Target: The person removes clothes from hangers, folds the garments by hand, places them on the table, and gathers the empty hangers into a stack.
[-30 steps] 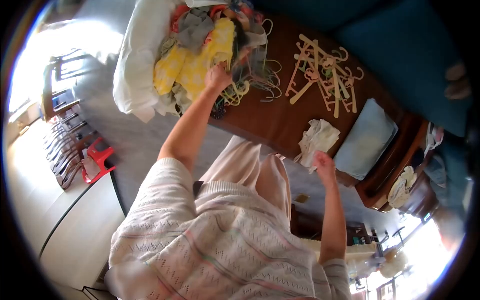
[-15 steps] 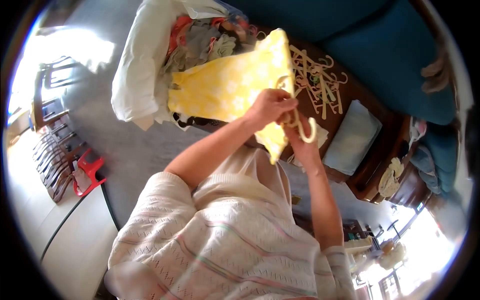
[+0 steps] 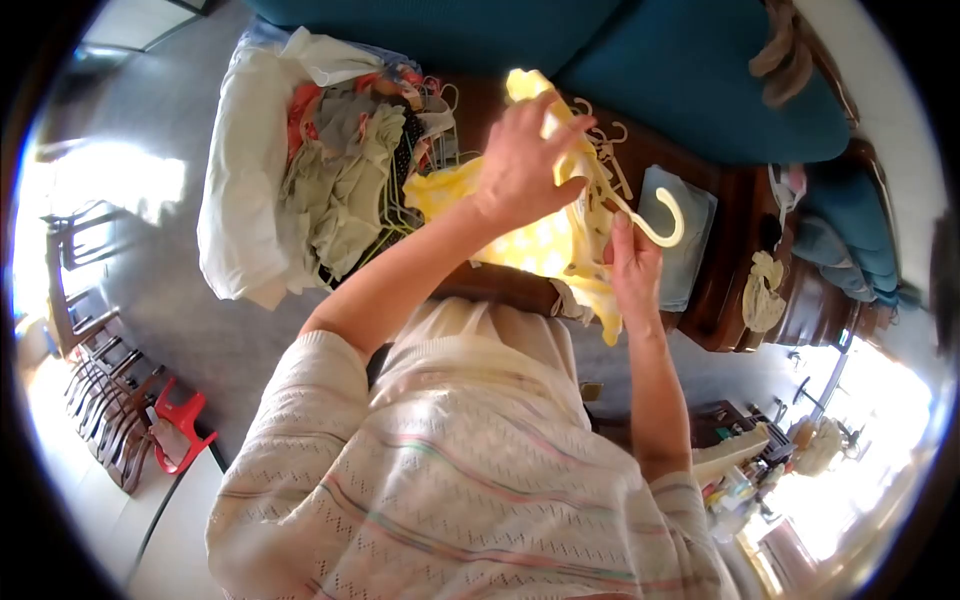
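Observation:
A yellow patterned garment (image 3: pixel 530 245) hangs in front of me on a cream hanger (image 3: pixel 665 218), whose hook points right. My right hand (image 3: pixel 637 268) grips the hanger and cloth near the base of the hook. My left hand (image 3: pixel 527 160) is spread, its fingers apart over the garment's upper part. Behind the garment, more cream hangers (image 3: pixel 612 160) lie on the brown table and are partly covered. To the left is a pile of clothes (image 3: pixel 345 180), grey-green and red, with several thin wire hangers (image 3: pixel 400 205) beside it.
White cloth (image 3: pixel 245 180) lines the left side of the pile. A folded light blue cloth (image 3: pixel 680 225) lies on the wooden table (image 3: pixel 505 285). Beyond are a teal sofa (image 3: pixel 700 90) and a cream cloth (image 3: pixel 764 292). A red stool (image 3: pixel 182 425) stands at far left.
The yellow garment came off the pile and is now on a hanger held up before me. My left hand has opened from its grip on it. The view has shifted.

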Available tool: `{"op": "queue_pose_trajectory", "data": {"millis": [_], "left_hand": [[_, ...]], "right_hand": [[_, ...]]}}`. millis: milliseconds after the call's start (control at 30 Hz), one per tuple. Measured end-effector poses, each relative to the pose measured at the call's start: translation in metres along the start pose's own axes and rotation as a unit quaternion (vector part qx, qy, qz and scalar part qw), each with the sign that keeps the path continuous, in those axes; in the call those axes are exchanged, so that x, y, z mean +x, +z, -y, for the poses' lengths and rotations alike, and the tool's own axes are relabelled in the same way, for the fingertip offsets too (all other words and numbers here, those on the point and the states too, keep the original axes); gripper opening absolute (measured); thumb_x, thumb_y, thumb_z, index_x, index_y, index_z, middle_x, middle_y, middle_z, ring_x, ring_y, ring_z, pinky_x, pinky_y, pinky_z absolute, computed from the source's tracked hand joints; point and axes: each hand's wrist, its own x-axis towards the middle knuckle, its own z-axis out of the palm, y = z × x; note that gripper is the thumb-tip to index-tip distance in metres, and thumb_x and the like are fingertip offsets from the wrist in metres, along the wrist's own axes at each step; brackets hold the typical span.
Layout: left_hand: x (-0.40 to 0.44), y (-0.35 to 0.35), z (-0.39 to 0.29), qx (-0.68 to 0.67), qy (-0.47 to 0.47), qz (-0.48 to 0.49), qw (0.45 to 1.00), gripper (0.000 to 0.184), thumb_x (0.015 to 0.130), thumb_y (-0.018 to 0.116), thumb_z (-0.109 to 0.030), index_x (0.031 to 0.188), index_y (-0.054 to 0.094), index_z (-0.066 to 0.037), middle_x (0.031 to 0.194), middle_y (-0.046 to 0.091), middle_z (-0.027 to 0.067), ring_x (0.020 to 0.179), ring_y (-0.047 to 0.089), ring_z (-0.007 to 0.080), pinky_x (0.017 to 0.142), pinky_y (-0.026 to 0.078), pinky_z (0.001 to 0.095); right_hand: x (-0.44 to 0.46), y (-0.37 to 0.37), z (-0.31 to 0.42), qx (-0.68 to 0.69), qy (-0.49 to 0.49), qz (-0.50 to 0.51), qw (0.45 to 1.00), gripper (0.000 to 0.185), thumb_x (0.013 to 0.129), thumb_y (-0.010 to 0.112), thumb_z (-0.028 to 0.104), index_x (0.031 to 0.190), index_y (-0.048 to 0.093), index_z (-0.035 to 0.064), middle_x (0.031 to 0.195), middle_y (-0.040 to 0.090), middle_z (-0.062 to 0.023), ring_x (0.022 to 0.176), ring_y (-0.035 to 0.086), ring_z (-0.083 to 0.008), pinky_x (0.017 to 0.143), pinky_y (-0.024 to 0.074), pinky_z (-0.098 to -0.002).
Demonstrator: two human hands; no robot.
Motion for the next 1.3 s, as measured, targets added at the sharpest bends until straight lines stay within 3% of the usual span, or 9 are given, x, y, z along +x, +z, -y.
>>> {"op": "queue_pose_trajectory", "data": {"millis": [567, 600, 767, 833, 933, 1000, 1100, 1233, 1300], "left_hand": [[0.009, 0.004, 0.024, -0.081, 0.150, 0.178, 0.969, 0.030, 0.071, 0.063, -0.017, 0.100, 0.066, -0.013, 0.114, 0.054, 0.0186, 0.110, 0.048, 0.0359, 0.093, 0.038, 0.0449], [0.010, -0.002, 0.023, -0.082, 0.163, 0.186, 0.966, 0.028, 0.072, 0.061, -0.014, 0.099, 0.066, -0.012, 0.109, 0.057, 0.0166, 0.104, 0.053, 0.0318, 0.089, 0.043, 0.0406], [-0.008, 0.007, 0.028, -0.093, 0.067, 0.186, 0.976, 0.020, 0.075, 0.054, -0.006, 0.092, 0.065, -0.006, 0.090, 0.062, 0.0114, 0.075, 0.062, 0.0257, 0.068, 0.051, 0.0312], [-0.014, 0.013, 0.031, -0.105, 0.011, 0.198, 0.975, 0.018, 0.076, 0.052, -0.005, 0.089, 0.065, -0.005, 0.083, 0.062, 0.0116, 0.070, 0.061, 0.0253, 0.065, 0.050, 0.0309], [-0.019, 0.014, 0.043, -0.235, -0.211, 0.247, 0.916, 0.018, 0.077, 0.048, 0.000, 0.085, 0.064, -0.001, 0.079, 0.063, 0.0074, 0.067, 0.059, 0.0157, 0.062, 0.049, 0.0293], [-0.022, 0.008, 0.045, -0.371, -0.383, 0.279, 0.799, 0.021, 0.077, 0.046, 0.003, 0.090, 0.063, 0.001, 0.082, 0.062, 0.0042, 0.071, 0.058, 0.0110, 0.065, 0.048, 0.0265], [-0.052, 0.026, 0.053, -0.346, -0.380, 0.300, 0.804, 0.026, 0.078, 0.046, 0.000, 0.097, 0.063, 0.000, 0.082, 0.063, 0.0057, 0.072, 0.059, 0.0122, 0.065, 0.047, 0.0235], [-0.078, 0.032, -0.002, -0.276, -0.313, 0.431, 0.800, 0.026, 0.075, 0.050, -0.002, 0.096, 0.066, -0.005, 0.071, 0.061, 0.0038, 0.068, 0.056, 0.0083, 0.062, 0.045, 0.0225], [-0.093, 0.040, -0.018, -0.147, -0.128, 0.424, 0.884, 0.026, 0.073, 0.053, -0.006, 0.096, 0.066, -0.008, 0.064, 0.057, 0.0032, 0.060, 0.051, 0.0056, 0.056, 0.042, 0.0211]], "right_hand": [[-0.039, -0.029, -0.002, -0.156, -0.121, -0.070, 0.978, 0.013, 0.087, 0.057, 0.015, 0.085, 0.062, 0.0031, 0.057, 0.056, -0.0095, 0.048, 0.056, -0.0180, 0.047, 0.0436, -0.0281], [-0.043, -0.034, -0.010, -0.200, -0.147, -0.062, 0.967, 0.012, 0.084, 0.060, 0.013, 0.086, 0.062, 0.0012, 0.059, 0.061, -0.0056, 0.052, 0.057, -0.0098, 0.050, 0.0450, -0.0247], [-0.058, -0.045, -0.025, -0.207, -0.146, -0.019, 0.967, 0.009, 0.081, 0.061, 0.010, 0.082, 0.062, 0.0007, 0.061, 0.061, -0.0065, 0.054, 0.057, -0.0098, 0.049, 0.0443, -0.0254], [-0.058, -0.048, -0.022, -0.177, -0.159, 0.002, 0.971, 0.011, 0.079, 0.063, 0.014, 0.084, 0.061, 0.0043, 0.063, 0.057, -0.0116, 0.052, 0.054, -0.0294, 0.050, 0.0440, -0.0352], [-0.062, -0.062, -0.025, -0.147, -0.162, 0.024, 0.975, 0.012, 0.080, 0.062, 0.010, 0.090, 0.061, 0.0022, 0.073, 0.060, -0.0123, 0.064, 0.058, -0.0267, 0.056, 0.0455, -0.0343], [-0.065, -0.070, -0.031, -0.083, -0.165, 0.029, 0.982, 0.015, 0.083, 0.060, 0.009, 0.095, 0.061, 0.0020, 0.080, 0.062, -0.0105, 0.073, 0.059, -0.0229, 0.060, 0.0461, -0.0336], [-0.065, -0.087, -0.040, 0.121, -0.050, 0.037, 0.991, 0.020, 0.088, 0.055, 0.015, 0.105, 0.062, 0.0050, 0.099, 0.063, -0.0062, 0.091, 0.058, -0.0149, 0.073, 0.0471, -0.0298], [-0.034, -0.106, -0.031, 0.421, -0.025, -0.033, 0.906, 0.041, 0.093, 0.044, 0.037, 0.125, 0.045, 0.0117, 0.116, 0.055, -0.0052, 0.103, 0.055, -0.0212, 0.087, 0.0460, -0.0379], [-0.019, -0.123, -0.024, 0.531, -0.045, -0.003, 0.846, 0.043, 0.092, 0.044, 0.039, 0.127, 0.042, 0.0137, 0.118, 0.055, -0.0049, 0.099, 0.056, -0.0243, 0.084, 0.0470, -0.0429]]}}
